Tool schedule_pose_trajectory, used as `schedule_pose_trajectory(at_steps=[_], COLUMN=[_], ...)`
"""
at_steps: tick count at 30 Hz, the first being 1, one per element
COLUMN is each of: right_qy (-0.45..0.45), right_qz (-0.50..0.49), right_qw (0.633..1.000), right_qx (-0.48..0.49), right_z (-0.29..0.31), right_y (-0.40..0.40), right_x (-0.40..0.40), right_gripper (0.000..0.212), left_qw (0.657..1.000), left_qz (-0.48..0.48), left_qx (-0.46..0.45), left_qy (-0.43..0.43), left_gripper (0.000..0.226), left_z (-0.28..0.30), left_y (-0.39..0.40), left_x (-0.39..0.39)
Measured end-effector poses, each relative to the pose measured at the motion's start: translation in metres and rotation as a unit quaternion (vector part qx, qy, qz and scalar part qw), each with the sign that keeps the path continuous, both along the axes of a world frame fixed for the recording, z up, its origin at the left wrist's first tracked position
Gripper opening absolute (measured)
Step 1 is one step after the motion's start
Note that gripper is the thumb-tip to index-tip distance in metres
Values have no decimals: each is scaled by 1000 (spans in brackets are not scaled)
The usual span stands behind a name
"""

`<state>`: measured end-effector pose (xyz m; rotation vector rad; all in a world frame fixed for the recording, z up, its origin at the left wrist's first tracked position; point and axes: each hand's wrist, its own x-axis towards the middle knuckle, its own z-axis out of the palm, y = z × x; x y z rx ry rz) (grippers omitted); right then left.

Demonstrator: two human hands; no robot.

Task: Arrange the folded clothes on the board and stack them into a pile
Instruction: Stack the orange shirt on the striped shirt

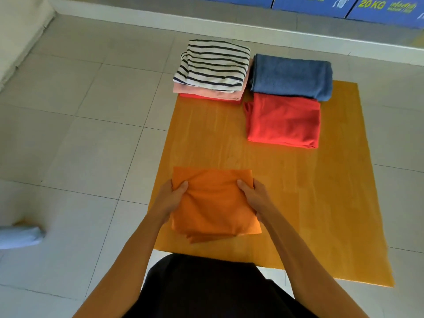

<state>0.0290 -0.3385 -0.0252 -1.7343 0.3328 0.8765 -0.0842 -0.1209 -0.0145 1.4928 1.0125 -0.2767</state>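
Observation:
A folded orange garment [213, 203] lies at the near left of the yellow-orange board [298, 191]. My left hand [171, 198] grips its left edge, thumb on top. My right hand [253, 196] grips its right edge the same way. At the board's far left stands a pile [213, 72]: a black-and-white striped top over a pink piece and a red one. A folded blue garment [291, 76] sits at the far right, and a folded red garment [283, 120] lies just in front of it.
The board rests on a grey tiled floor [80, 134]. Blue cartons [344, 5] line the far wall. A pale cloth-covered object [18, 31] stands at the far left, and a light-blue item [20, 236] lies on the floor at the near left.

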Motion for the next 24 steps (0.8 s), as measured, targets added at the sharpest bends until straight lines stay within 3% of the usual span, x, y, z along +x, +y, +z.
schedule_pose_trajectory(at_steps=[5, 12, 17, 24], right_qy=[-30, -105, -170, -234], right_qz=[5, 19, 17, 8], right_qw=[999, 990, 981, 971], right_qx=[-40, -87, -91, -48], right_z=[3, 20, 39, 89], right_y=[24, 73, 98, 128], right_x=[-8, 6, 54, 171], right_gripper=[39, 37, 46, 40], left_qw=[998, 999, 999, 997], left_qz=[-48, -31, -28, -38], left_qx=[-32, -34, -26, 16], left_qy=[17, 18, -11, -65], left_gripper=[76, 70, 65, 63], left_z=[-3, 12, 37, 90], left_y=[44, 99, 128, 162], left_x=[8, 37, 83, 199])
